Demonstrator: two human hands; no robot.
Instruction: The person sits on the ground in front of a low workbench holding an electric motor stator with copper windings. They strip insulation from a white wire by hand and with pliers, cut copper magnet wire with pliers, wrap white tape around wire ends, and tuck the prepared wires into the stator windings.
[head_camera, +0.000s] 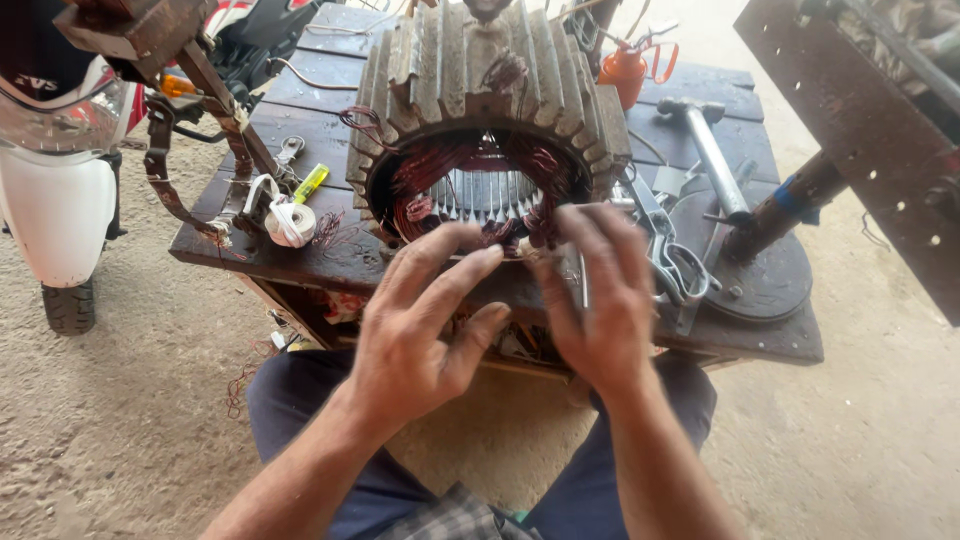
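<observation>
- Sandy, packed ground surrounds a dark, worn wooden workbench (300, 110), seen from above by a seated person whose dark trouser legs fill the bottom of the view.
- On the near edge of the bench stands a large grey ribbed metal motor housing (480, 70), its round opening facing the person, with reddish copper wire windings (440, 175) packed around the inside; its top is cut off by the frame.
- The left hand (425, 320) is raised in front of the opening's lower rim, fingers (455, 280) spread and loosely curled; whether they pinch a strand cannot be told.
- The right hand (600, 300) is beside it, fingers bent toward the lower rim; its back faces the camera and hides the fingertips, so any grip cannot be made out.
- Both hands cover the lower windings and the bench edge behind them.
- Left of the housing lie a white roll of tape (290, 222) and a yellow-green marker-like tool (311, 182).
- Right of it lie silver metal scissors (672, 255), a steel hammer (712, 150) and a dark round metal plate (770, 270).
- An orange can (626, 72) stands at the back, partly hidden.
- A white scooter (55, 200) is cut off at left; a rusty brown metal beam (860, 140) crosses the upper right.
</observation>
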